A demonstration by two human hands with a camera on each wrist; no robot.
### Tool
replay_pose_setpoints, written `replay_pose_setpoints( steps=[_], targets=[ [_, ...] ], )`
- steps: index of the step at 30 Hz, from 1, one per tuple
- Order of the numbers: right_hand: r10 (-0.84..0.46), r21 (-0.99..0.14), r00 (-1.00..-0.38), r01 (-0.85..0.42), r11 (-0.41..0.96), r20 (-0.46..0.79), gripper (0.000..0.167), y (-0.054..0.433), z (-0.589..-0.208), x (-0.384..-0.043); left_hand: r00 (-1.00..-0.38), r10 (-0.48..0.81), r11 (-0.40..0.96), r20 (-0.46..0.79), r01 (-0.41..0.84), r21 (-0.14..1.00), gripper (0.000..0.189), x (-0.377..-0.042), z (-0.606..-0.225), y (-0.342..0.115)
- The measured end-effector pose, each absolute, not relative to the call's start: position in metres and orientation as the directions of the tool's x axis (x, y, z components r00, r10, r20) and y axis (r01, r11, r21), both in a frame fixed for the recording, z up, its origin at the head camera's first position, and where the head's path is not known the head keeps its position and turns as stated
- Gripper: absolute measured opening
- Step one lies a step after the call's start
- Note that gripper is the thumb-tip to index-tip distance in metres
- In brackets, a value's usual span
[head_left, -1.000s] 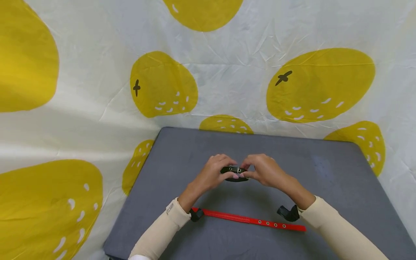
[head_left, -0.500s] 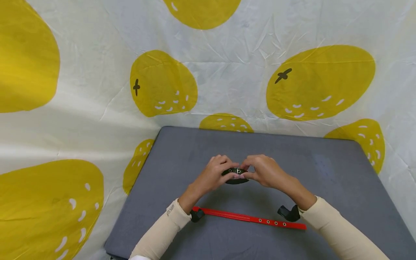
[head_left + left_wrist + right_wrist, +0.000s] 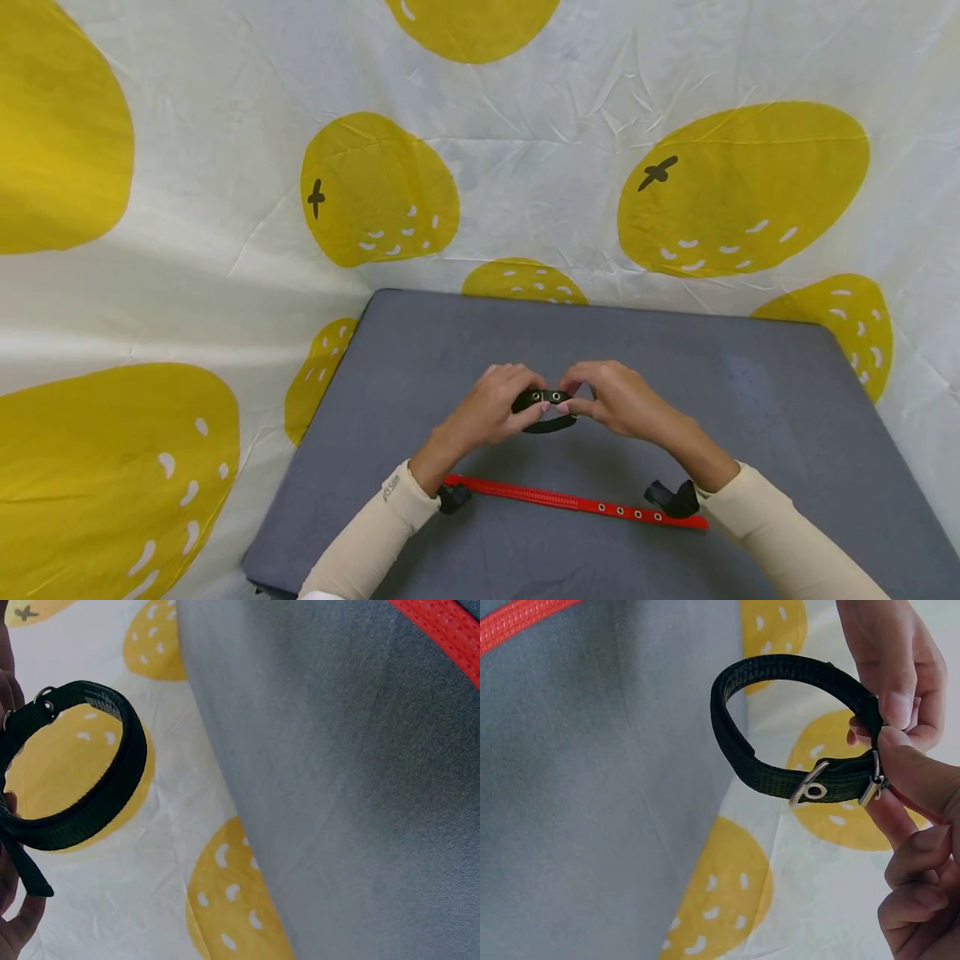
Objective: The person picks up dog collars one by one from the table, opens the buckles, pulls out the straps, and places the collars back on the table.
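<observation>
We see both hands on one dark collar, held up over the middle of the grey table. Left hand pinches its left part, thumb and fingers closed on the band; right hand pinches the right part, thumb right by the metal buckle. Collar's bent into a loop; we see its strap end sticking out past the loop, plus a metal ring near the buckle. Nearer us, red strap lies flat left to right, eyelets toward its right end. Far side: white cloth, yellow fruit print.
</observation>
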State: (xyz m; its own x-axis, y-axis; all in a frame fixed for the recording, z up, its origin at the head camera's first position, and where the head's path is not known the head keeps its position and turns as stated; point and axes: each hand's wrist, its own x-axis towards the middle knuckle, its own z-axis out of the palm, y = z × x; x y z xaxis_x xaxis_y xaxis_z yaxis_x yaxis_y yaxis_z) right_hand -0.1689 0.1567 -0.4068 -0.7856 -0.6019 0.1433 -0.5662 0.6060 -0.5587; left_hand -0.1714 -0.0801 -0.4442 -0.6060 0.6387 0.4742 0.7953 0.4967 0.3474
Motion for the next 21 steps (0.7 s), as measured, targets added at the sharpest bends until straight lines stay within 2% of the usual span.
replay_pose_setpoints(
  steps=[10, 15, 18, 21],
  targets=[
    [-0.586, -0.671, -0.786, -0.543, 0.505, 0.195, 0.014, 0.159, -0.415, -0.164, -0.640, 0.631, 0.479, 0.439, 0.766, 0.428, 0.012, -0.170, -0.445, -0.082],
    [-0.566, -0.762, -0.804, -0.479, 0.436, 0.182, 0.013, 0.162, -0.418, -0.162, -0.675, 0.610, 0.468, 0.416, 0.730, 0.499, 0.013, -0.167, -0.446, -0.083],
    [-0.566, -0.783, -0.807, -0.458, 0.421, 0.168, 0.014, 0.163, -0.418, -0.162, -0.672, 0.607, 0.444, 0.424, 0.729, 0.520, 0.013, -0.165, -0.445, -0.083],
    [-0.581, -0.754, -0.795, -0.488, 0.439, 0.176, 0.015, 0.164, -0.419, -0.162, -0.650, 0.620, 0.427, 0.439, 0.749, 0.506, 0.013, -0.164, -0.444, -0.083]
  ],
)
